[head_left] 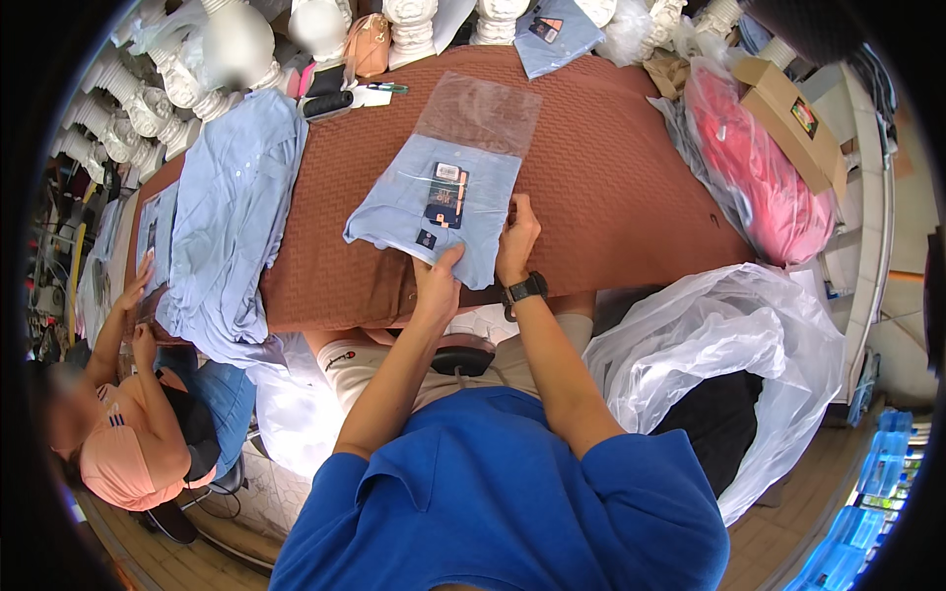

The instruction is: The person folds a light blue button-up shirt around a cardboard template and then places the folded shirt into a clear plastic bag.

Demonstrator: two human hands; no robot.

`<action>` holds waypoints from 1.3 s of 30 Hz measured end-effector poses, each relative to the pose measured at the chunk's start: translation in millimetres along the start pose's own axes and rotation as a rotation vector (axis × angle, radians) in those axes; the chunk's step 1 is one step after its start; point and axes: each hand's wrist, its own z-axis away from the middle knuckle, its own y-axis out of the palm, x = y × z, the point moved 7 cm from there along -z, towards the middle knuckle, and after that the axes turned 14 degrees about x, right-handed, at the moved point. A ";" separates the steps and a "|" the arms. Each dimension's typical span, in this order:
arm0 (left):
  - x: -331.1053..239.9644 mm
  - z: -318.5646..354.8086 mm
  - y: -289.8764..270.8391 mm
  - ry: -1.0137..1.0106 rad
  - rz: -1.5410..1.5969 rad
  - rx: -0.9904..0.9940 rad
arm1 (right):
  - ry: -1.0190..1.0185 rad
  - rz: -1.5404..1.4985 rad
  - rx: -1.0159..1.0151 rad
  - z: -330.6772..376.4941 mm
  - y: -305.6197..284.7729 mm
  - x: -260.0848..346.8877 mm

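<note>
A folded light-blue shirt (392, 202) with dark tags (445, 197) lies on the brown-covered table in front of me. It is partly inside a clear plastic bag (477, 114), whose see-through end points away from me. My left hand (439, 286) pinches the shirt's near edge, thumb on top and fingers hidden beneath. Along the right side, my right hand (517, 241), with a dark watch on its wrist, has its fingers curled closed at the bag's edge.
Loose light-blue shirts (232, 187) lie to the left, near a co-worker (138, 433). White ornate stands (409, 25) line the back. On the right are bagged red clothing (749, 158), a cardboard box (788, 123) and a large clear plastic bag (680, 315). A dark thread spool (327, 104) lies at the back.
</note>
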 end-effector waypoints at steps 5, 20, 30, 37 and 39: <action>6.2 -3.9 -6.7 0.012 -0.012 -0.006 | -0.100 0.173 -0.051 -3.8 -9.8 25.4; 5.2 -8.1 14.1 0.060 0.015 0.021 | 0.075 -0.045 0.025 -16.5 -2.9 -16.8; 13.4 -31.2 9.1 -0.017 0.004 0.077 | 0.077 0.512 0.293 -27.8 -46.1 50.0; 23.1 -36.7 7.7 0.033 0.056 0.123 | -0.265 0.730 0.652 -30.6 18.8 116.5; 21.8 -36.7 9.9 0.029 0.040 0.149 | -0.226 0.874 0.670 -31.0 23.4 109.5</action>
